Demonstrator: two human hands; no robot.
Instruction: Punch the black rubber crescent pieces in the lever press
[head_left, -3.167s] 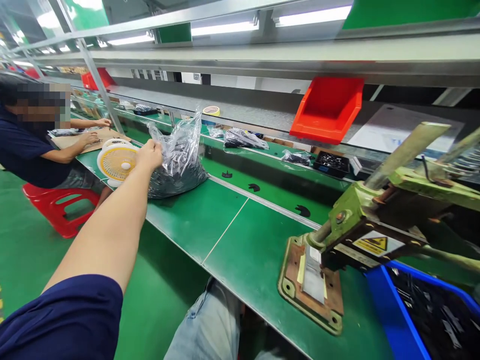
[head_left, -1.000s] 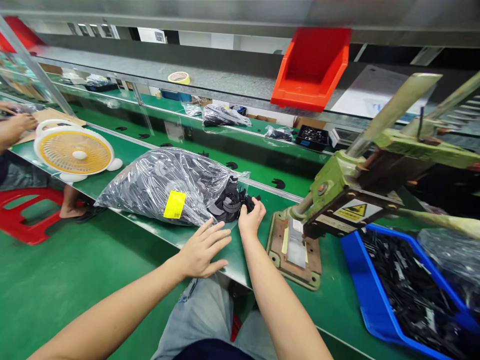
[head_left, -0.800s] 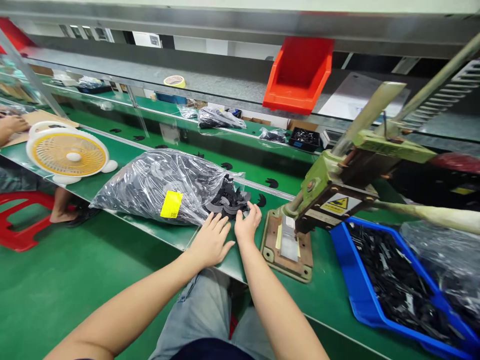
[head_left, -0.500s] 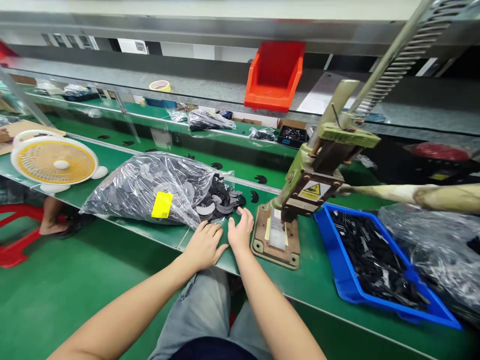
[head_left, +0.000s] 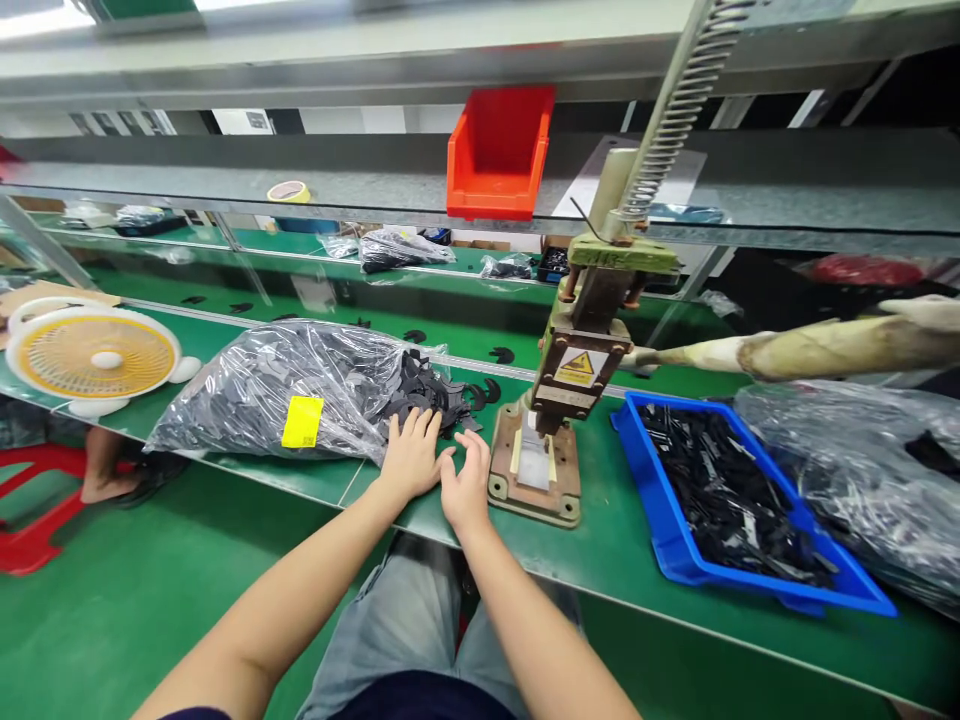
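Note:
My left hand [head_left: 411, 455] lies with its fingers spread on the near edge of a pile of dark grey curved flat pieces [head_left: 429, 385]. The pile spills from the mouth of a clear plastic bag [head_left: 255, 385] with a yellow label. My right hand [head_left: 466, 485] rests on the green table just right of it, fingers apart and slightly bent, thumb close to my left hand. I see nothing in either hand, though the palms are hidden. Right of my right hand stands a green hand press [head_left: 581, 335] on a brown metal base [head_left: 500, 480].
A blue tray [head_left: 660, 540] of black parts stands right of the press, beside another plastic bag [head_left: 877, 480]. The press lever [head_left: 810, 340] reaches out rightward. A white-yellow fan [head_left: 97, 355] is at left; an orange bin [head_left: 499, 160] sits on the shelf. A person's foot [head_left: 105, 485] shows below.
The view has turned a little to the right. My left hand has moved forward onto the edge of the pile and spread its fingers. My right hand has drawn back slightly from the pieces.

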